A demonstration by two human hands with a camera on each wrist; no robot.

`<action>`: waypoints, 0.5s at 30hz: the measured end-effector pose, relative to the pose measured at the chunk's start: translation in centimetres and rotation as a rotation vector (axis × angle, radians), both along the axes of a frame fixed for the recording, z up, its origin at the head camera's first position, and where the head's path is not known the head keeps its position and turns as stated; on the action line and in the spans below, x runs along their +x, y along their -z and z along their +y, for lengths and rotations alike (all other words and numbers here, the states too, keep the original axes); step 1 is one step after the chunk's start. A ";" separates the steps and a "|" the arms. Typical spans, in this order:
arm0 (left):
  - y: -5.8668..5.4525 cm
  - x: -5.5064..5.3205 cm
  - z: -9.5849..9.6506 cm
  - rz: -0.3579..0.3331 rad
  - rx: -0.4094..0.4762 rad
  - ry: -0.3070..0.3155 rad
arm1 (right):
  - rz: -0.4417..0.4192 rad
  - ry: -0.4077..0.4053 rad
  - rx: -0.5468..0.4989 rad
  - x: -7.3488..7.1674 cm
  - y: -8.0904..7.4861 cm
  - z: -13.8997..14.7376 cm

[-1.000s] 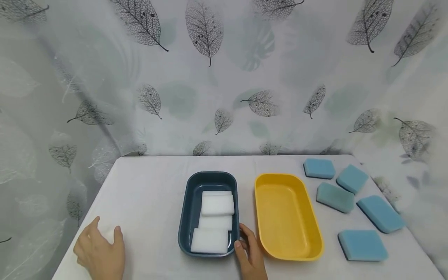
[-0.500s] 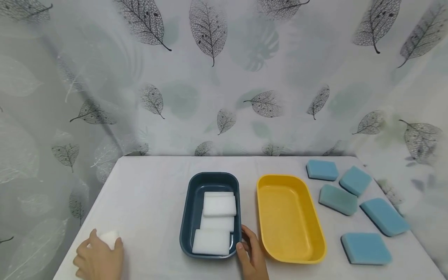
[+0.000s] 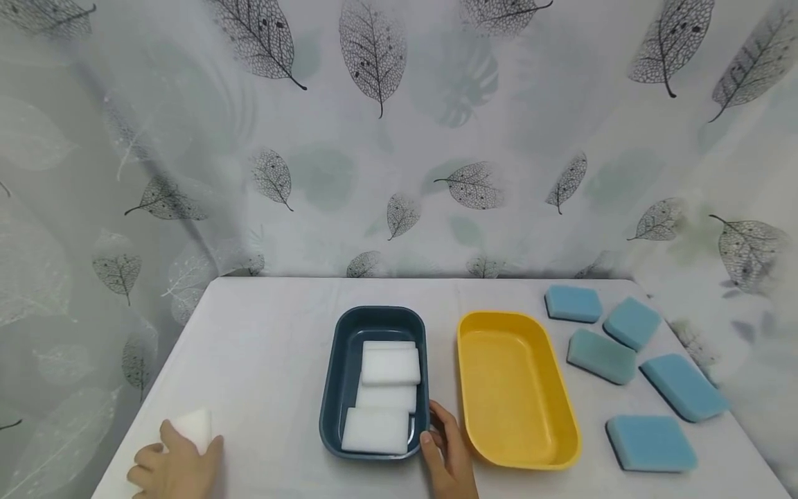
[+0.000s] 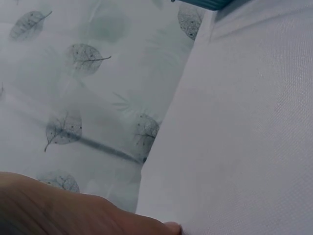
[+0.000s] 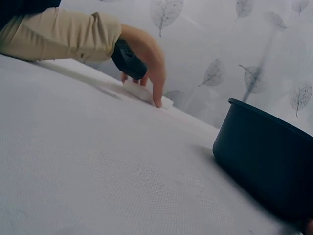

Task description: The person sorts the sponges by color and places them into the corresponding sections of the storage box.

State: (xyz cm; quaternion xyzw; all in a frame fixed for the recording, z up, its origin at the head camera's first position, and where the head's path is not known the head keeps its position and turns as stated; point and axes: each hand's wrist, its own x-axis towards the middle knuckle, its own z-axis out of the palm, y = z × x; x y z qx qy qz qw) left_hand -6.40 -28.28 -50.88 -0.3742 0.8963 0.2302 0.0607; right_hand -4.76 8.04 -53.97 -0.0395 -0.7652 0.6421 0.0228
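At the table's left front, my left hand (image 3: 177,463) grips a white sponge (image 3: 194,428), thumb on its right side and fingers on its left. The right wrist view shows the same hand (image 5: 149,58) from the side, reaching down round the sponge (image 5: 142,93) at the tabletop. My right hand (image 3: 450,454) holds the right front corner of a dark blue tray (image 3: 327,398), thumb and curled fingers at its rim. Several white sponges (image 3: 376,431) lie overlapping inside that tray. Only part of the left hand (image 4: 83,210) shows in the left wrist view.
A yellow tray (image 3: 514,388) with nothing in it stands just right of my right hand. Several blue sponges (image 3: 651,443) with dark undersides lie scattered on the right of the white-covered table (image 3: 268,346). A leaf-patterned curtain (image 3: 399,138) hangs behind and at the sides.
My left hand has come down onto the white sponge and closed round it, then drawn slightly toward the front edge. The right hand stays at the dark blue tray. The head view has shifted slightly.
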 end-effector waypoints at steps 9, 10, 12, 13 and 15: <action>0.0 -0.1 -0.1 0.010 -0.010 0.001 | 0.009 0.003 0.011 0.0 0.0 0.0; 0.0 -0.2 -0.1 0.011 -0.012 0.000 | 0.009 0.003 0.012 0.0 0.0 0.0; 0.1 -0.2 -0.1 0.017 -0.013 -0.001 | 0.012 0.003 0.013 0.0 0.1 0.0; 0.1 -0.3 -0.1 0.023 -0.014 0.000 | 0.017 0.004 0.013 -0.1 0.1 0.0; 0.0 -0.4 0.0 0.042 -0.013 0.010 | 0.020 0.004 0.020 -0.1 0.1 0.0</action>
